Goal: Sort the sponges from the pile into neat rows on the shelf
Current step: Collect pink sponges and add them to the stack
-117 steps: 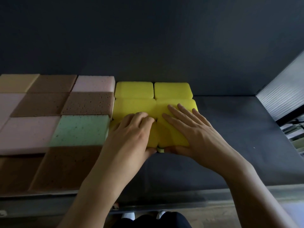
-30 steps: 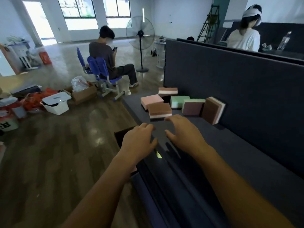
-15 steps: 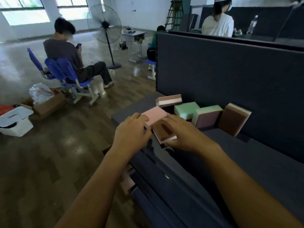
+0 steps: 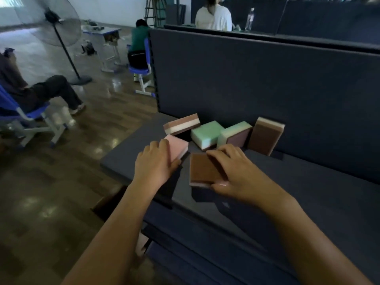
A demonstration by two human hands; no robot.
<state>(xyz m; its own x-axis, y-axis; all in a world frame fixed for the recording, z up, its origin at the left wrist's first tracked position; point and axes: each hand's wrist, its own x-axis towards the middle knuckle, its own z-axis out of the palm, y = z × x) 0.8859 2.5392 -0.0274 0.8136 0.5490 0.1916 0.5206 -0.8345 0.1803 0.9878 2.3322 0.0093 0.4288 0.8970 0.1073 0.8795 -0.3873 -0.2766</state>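
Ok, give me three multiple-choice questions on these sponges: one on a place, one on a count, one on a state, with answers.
1. Where is the pink sponge?
A. under the left hand
B. leaning on the back wall
C. on the floor

2. How many sponges are in view?
A. three
B. six
C. nine

3. What is the right hand doing?
A. hanging idle
B. pointing at the fan
C. gripping the brown sponge

Answers: 1 A, the left hand's fingers lie over its top. 2 B, one at each hand and four more behind them. 3 C, its fingers and thumb curl round the sponge's edges.
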